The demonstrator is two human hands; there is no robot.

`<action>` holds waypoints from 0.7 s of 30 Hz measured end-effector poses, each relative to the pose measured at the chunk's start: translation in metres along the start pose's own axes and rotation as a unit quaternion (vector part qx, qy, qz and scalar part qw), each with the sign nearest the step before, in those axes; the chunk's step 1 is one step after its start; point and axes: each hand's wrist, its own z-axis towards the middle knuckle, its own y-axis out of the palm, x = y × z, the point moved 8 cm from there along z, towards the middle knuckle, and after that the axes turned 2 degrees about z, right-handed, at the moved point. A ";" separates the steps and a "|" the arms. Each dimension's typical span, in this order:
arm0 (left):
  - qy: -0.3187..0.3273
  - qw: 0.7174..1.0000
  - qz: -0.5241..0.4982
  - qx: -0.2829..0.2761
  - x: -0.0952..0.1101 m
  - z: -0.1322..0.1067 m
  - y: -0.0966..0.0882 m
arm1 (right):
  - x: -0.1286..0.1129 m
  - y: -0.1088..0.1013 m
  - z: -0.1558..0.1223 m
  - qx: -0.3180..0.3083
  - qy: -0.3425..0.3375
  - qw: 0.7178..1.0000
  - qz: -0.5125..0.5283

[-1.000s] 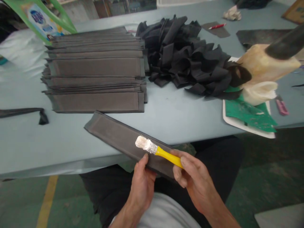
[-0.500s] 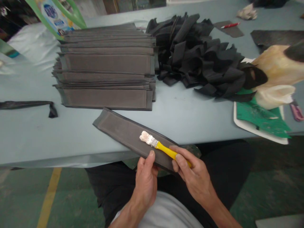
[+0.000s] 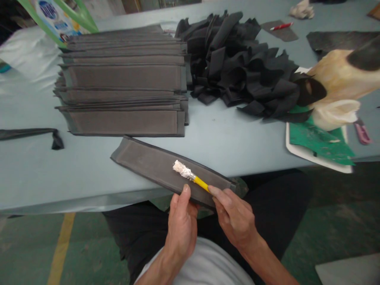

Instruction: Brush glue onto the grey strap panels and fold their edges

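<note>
A long dark grey fabric strip (image 3: 145, 160) with folded black edges slants across the table's front edge. My left hand (image 3: 182, 221) is closed on its near edge, thumb on top and fingers underneath. In my right hand (image 3: 236, 215) is a yellow-handled paintbrush (image 3: 201, 183), its bristles coated in white paste and lying over the strip's middle. Whether the bristles touch the fabric I cannot tell. The strip's right end is partly hidden behind my right hand.
Similar strips lie in an overlapping stack (image 3: 124, 122) at the back left. Beside them is a heap of black fabric pieces (image 3: 243, 71). At right are a whitish plastic container (image 3: 335, 75), a green sheet (image 3: 320, 138) and a pink-handled tool (image 3: 362, 132). A detergent bottle (image 3: 63, 21) stands behind.
My right hand has shifted its hold on the brush, and its fingers now cover more of the handle. The brush tip has moved slightly left. The whole view has shifted a little.
</note>
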 end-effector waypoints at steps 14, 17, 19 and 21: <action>-0.015 0.998 -0.037 -0.049 0.006 0.000 0.012 | 0.001 -0.012 0.015 0.008 0.006 1.000 0.005; -0.010 0.997 -0.037 -0.062 0.008 -0.001 0.014 | 0.003 -0.010 0.016 0.004 0.062 0.998 0.016; -0.010 0.997 -0.047 -0.057 0.008 -0.002 0.012 | 0.003 -0.011 0.015 0.009 0.085 0.996 0.009; -0.019 0.997 -0.062 -0.052 0.008 -0.004 0.011 | 0.002 -0.012 0.013 0.013 0.088 0.996 -0.004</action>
